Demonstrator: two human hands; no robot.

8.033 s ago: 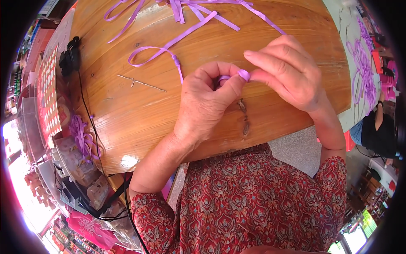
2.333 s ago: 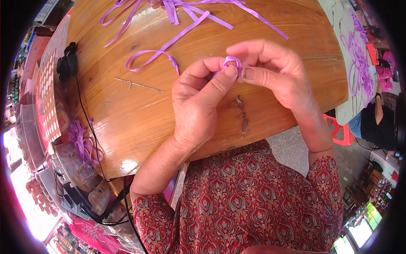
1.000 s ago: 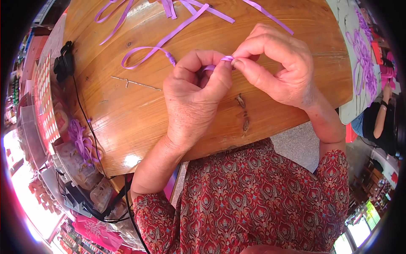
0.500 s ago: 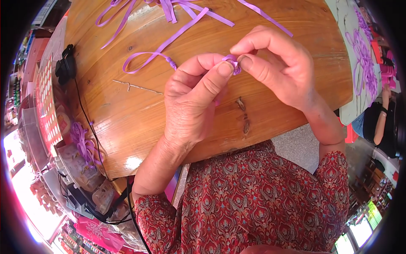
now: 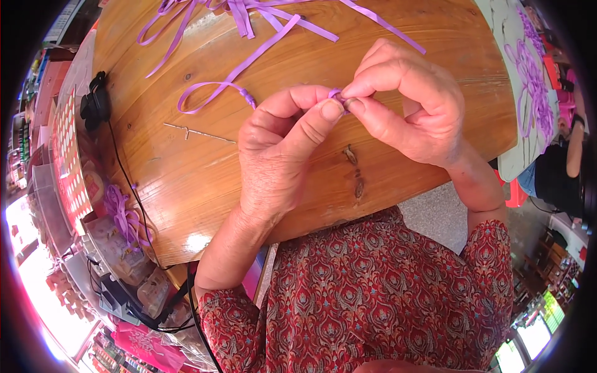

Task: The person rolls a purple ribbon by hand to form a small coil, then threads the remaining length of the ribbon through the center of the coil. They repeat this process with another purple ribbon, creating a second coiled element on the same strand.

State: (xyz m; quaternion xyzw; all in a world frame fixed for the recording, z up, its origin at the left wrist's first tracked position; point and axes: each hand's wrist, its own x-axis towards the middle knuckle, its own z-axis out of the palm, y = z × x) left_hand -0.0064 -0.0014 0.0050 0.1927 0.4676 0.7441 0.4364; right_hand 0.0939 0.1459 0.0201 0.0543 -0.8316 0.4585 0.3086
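Between my two hands is a small knotted part of a purple ribbon (image 5: 336, 94), mostly covered by fingertips. My left hand (image 5: 280, 146) pinches it between thumb and forefinger. From the other side my right hand (image 5: 407, 102) is closed on the same ribbon, thumb and forefinger tips together. To the left of my left hand, a looped length of purple ribbon (image 5: 208, 93) with a knotted end lies on the wooden table (image 5: 205, 168). A thin metal hook-like tool (image 5: 199, 132) rests just below that loop.
More purple ribbons (image 5: 249, 15) spread across the table's far edge. A black device (image 5: 94, 102) with a cable sits at the left edge, above a bundle of purple ribbon (image 5: 124, 214). On the right, a white table (image 5: 507, 118) bears purple ribbons; another person's arm (image 5: 575, 143) shows beyond.
My right forefinger has come down onto the thumb, closing a pinch on the ribbon that was gripped less tightly before. My left hand keeps its hold.
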